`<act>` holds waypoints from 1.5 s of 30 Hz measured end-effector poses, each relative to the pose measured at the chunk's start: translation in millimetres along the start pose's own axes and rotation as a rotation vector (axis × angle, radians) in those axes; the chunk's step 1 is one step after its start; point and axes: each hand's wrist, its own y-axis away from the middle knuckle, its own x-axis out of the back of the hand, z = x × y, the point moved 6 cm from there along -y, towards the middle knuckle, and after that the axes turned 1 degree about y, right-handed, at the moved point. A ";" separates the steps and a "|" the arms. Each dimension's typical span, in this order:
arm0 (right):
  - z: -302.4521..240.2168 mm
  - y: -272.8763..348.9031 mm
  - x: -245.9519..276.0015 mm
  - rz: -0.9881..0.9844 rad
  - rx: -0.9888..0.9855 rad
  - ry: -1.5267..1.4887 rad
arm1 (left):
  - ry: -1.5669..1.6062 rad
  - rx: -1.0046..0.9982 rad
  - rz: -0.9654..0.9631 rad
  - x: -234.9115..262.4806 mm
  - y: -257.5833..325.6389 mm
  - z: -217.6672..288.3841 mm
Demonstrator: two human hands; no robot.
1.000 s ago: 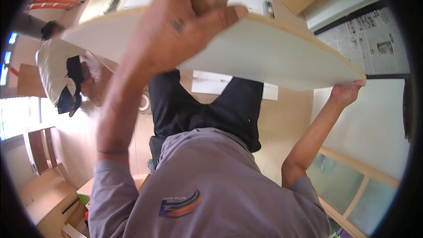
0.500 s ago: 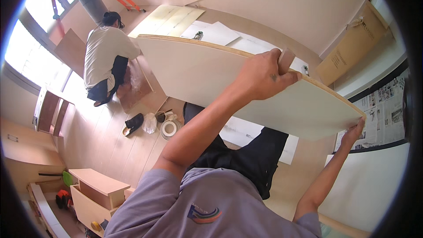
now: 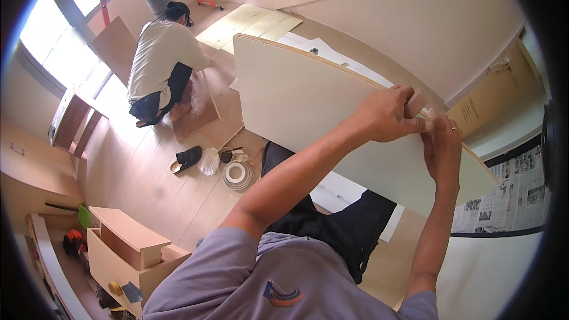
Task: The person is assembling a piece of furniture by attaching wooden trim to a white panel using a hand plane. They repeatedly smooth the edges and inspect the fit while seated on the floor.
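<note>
A large white panel (image 3: 308, 95) with a bare plywood edge stands tilted on its long side in front of me. My left hand (image 3: 388, 117) is closed around a small pinkish-brown block (image 3: 416, 105) at the panel's upper edge, its thumb on the near face. Right beside it, my right hand (image 3: 443, 148) has its fingers closed over the same edge, close to the left thumb. What the right fingertips touch behind the panel is hidden.
A person (image 3: 166, 65) crouches at the left over a brown board (image 3: 195, 112). On the floor lie a roll of edge banding (image 3: 236, 173) and a black shoe (image 3: 188, 159). A wooden drawer box (image 3: 121, 255) stands at lower left, a cardboard-wrapped piece (image 3: 498, 95) at right.
My right hand has come from the panel's far right corner to the upper edge beside my left hand. The panel and left hand appear further right in view.
</note>
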 end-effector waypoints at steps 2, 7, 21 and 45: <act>-6.1 0.9 -5.2 0.095 0.093 -0.054 | -0.027 -0.037 -0.055 7.5 0.6 3.1; 2.2 8.3 -12.8 0.221 0.227 -0.079 | -0.138 0.025 -0.220 59.2 23.9 0.2; -13.8 -5.2 0.4 0.210 0.336 -0.224 | -0.487 -0.053 0.170 210.3 97.0 -62.2; -229.9 -75.9 1.4 0.109 0.650 -0.273 | -0.610 -0.022 0.478 245.8 165.2 -97.0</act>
